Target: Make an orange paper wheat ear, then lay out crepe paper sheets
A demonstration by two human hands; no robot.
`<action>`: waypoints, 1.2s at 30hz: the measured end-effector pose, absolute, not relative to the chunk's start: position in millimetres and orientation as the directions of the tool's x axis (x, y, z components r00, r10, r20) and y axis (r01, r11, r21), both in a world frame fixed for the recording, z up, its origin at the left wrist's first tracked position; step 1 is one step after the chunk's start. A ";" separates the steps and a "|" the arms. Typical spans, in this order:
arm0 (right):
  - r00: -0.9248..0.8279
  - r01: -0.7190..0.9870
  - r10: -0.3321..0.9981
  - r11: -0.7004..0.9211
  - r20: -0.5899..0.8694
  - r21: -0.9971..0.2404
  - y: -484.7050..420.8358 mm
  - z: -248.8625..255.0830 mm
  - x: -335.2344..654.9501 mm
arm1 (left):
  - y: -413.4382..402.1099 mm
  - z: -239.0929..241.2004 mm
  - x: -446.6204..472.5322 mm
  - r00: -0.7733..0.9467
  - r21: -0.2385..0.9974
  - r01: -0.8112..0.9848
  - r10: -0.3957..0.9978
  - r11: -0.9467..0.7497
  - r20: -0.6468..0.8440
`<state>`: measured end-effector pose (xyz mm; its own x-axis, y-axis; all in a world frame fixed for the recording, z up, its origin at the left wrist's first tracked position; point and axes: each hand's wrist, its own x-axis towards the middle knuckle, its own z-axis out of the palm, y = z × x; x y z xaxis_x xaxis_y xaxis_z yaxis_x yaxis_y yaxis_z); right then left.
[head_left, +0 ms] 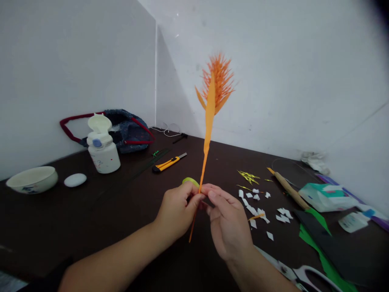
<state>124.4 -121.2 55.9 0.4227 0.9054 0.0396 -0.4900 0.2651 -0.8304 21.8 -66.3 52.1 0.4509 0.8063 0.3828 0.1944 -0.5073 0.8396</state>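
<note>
An orange artificial flower (209, 117) stands upright before me, with a fringed head, several pointed leaves and a thin stem. My left hand (180, 209) is closed on the stem, thumb and fingers pinching it. A yellow-green round edge (191, 181), perhaps of a tape roll, shows just behind the left fingers; how it is held is hidden. My right hand (227, 215) pinches the stem at the same height, its fingertips touching the left ones. The stem's lower end sticks out below both hands.
White paper scraps (251, 209) and yellow strips (248, 177) lie right of the hands. Scissors (285, 269), green paper (322, 255) and a small glue bottle (352, 222) are farther right. A utility knife (168, 163), white bottle (105, 156), bowl (33, 180) and fabric basket (130, 129) stand left.
</note>
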 end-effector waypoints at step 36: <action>0.368 -0.027 0.913 0.198 0.174 -0.980 -116.9 60.9 142.4 | -75.4 48.7 18.2 0.506 0.677 0.318 0.723 -0.663 0.470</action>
